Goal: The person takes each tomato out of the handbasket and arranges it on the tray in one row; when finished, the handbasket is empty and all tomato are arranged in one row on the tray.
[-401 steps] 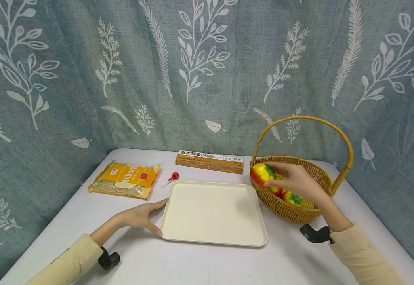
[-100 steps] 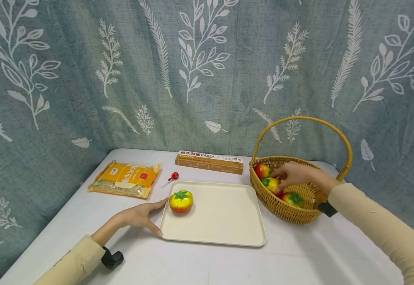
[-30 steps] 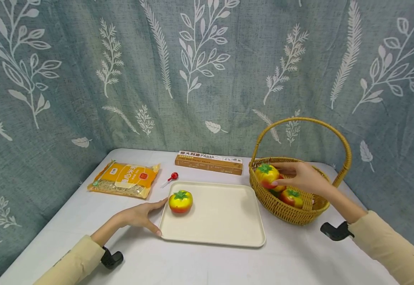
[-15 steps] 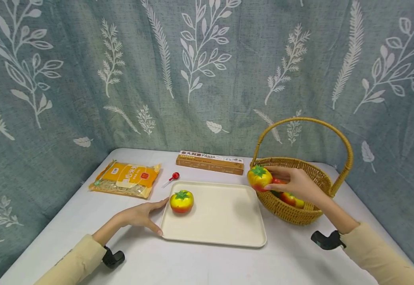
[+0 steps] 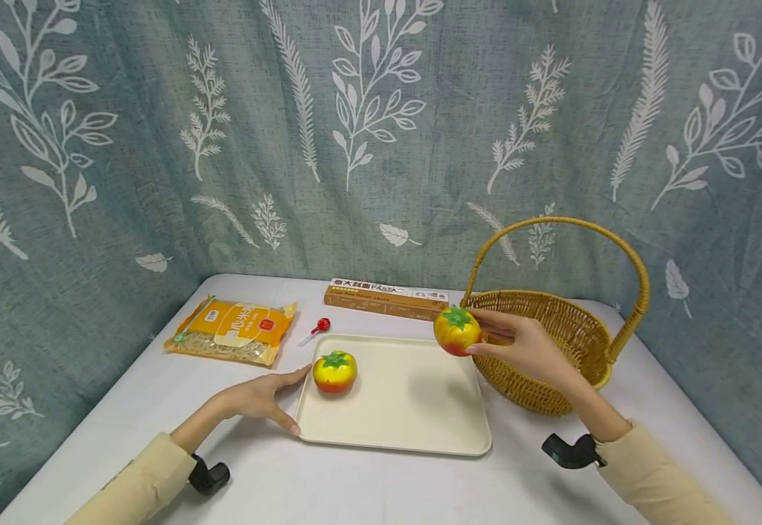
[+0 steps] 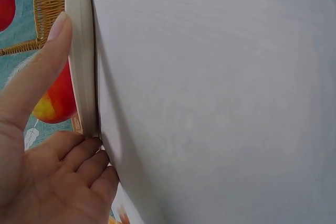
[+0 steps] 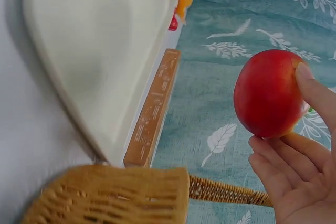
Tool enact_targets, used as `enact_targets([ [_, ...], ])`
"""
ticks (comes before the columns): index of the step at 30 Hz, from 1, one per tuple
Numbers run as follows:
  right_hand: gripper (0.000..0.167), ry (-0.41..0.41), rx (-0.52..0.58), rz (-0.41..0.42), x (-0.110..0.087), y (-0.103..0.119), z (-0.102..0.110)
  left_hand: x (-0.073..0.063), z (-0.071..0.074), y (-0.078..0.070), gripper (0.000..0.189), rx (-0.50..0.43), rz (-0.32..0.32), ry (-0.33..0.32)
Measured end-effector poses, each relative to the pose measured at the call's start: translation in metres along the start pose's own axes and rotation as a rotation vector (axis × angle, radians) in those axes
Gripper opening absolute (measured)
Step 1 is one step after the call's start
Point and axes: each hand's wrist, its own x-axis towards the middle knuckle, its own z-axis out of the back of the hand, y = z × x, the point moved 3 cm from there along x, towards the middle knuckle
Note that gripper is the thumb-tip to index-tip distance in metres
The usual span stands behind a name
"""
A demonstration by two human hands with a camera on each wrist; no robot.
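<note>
In the head view my right hand [image 5: 528, 350] holds a yellow-and-red persimmon [image 5: 457, 330] with a green leafy top by its side. It hangs above the right far corner of the cream tray [image 5: 394, 415]. The right wrist view shows the thumb and fingertips on the persimmon's red underside [image 7: 268, 95]. A similar persimmon [image 5: 335, 373] sits on the tray's left part. My left hand [image 5: 256, 401] rests at the tray's left edge, thumb and fingers spread along the rim. To the right stands a wicker basket [image 5: 567, 321]; my right hand hides part of its inside.
Behind the tray lies a brown pasta box [image 5: 383, 299]. A yellow noodle packet [image 5: 232, 332] and a red lollipop [image 5: 321, 325] lie at the back left. The basket's tall handle [image 5: 561, 219] arches up beside my right arm. A leaf-patterned curtain [image 5: 381, 146] encloses the white table.
My right hand lifted a persimmon from the basket and carried it left over the tray's corner. Earlier, the other persimmon came onto the tray. My left hand has stayed at the tray.
</note>
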Motion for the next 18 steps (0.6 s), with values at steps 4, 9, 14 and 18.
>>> enact_targets([
  [4, 0.066, -0.018, 0.02, -0.003, 0.0, 0.0, -0.008, 0.0, 0.0, 0.0, 0.111, 0.0, 0.0, 0.001],
  [9, 0.066, -0.03, 0.067, 0.002, -0.001, 0.0, -0.017, 0.001, 0.0, 0.001, 0.111, 0.008, -0.001, 0.002],
  [14, 0.066, -0.06, 0.102, -0.007, 0.001, -0.001, -0.021, 0.001, 0.0, 0.001, 0.111, 0.016, -0.007, 0.004],
  [18, 0.069, -0.056, 0.149, -0.024, 0.003, -0.002, -0.026, 0.0, 0.0, 0.0, 0.111, 0.016, -0.002, 0.004],
])
